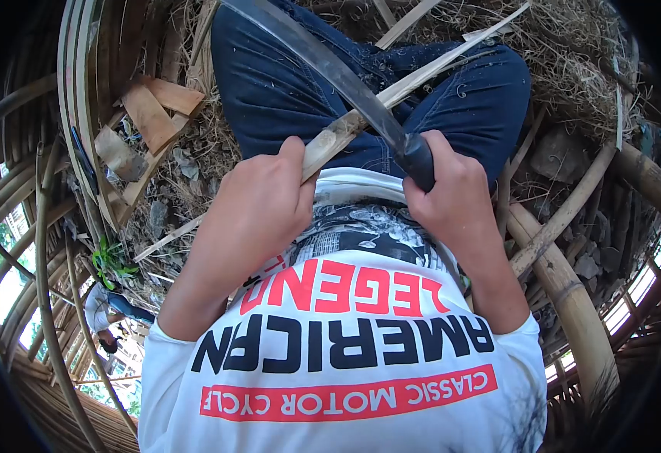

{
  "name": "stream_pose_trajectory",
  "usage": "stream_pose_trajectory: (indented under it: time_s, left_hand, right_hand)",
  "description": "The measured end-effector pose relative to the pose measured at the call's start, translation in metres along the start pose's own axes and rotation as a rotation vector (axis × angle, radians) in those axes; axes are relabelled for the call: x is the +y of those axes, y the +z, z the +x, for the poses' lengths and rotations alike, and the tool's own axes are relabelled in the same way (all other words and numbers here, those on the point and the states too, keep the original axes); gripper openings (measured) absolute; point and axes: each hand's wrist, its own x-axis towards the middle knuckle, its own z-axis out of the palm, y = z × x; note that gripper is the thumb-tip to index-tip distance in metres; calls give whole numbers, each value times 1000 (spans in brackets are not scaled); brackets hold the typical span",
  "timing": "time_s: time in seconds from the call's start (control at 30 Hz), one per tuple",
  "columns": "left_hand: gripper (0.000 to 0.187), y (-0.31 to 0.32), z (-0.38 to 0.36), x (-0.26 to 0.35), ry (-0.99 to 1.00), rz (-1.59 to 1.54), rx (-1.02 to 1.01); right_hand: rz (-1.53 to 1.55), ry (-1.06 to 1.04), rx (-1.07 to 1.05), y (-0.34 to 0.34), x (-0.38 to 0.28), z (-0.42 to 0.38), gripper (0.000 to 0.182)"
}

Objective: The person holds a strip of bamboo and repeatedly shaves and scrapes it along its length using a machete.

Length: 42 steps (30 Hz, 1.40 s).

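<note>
My left hand [258, 196] is closed around the near end of a pale bamboo strip [413, 84], which slants up to the right over my lap. A brown node shows on the strip just beyond my fingers. In my right hand [451, 185] is the black handle of a long curved knife [338, 72], its blade running up and to the left. Blade and strip cross in front of me, with the blade on top. Thin shavings lie on my dark jeans [270, 98].
Flat wood pieces [149, 117] and long bent strips [81, 83] lie at the left. Fibrous shavings [564, 60] cover the ground at upper right. Thick bamboo poles [572, 302] cross at the right. Another person [100, 306] is at lower left, beyond curved bamboo.
</note>
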Motion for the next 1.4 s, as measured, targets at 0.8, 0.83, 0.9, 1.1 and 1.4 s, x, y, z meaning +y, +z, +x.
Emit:
stream_pose_trajectory:
  time_s: [0.8,0.83,0.9,1.1,1.4]
  left_hand:
    - [23,1,8,-8,32,-117,-6]
    - [23,0,9,-8,31,-119,-4]
    - [24,-1,10,-8,78,-168,-9]
    - [25,-4,10,-5,-15,-253,-124]
    - [22,-10,-2,-8,-1,-192,-90]
  right_hand:
    - [106,104,214,-7,26,21,20]
    - [113,100,162,-5,19,14,20]
    - [74,47,71,2,10,3,22]
    - [-79,25,51,3,39,7,25]
    - [-269,159,157,-15,85,21,22]
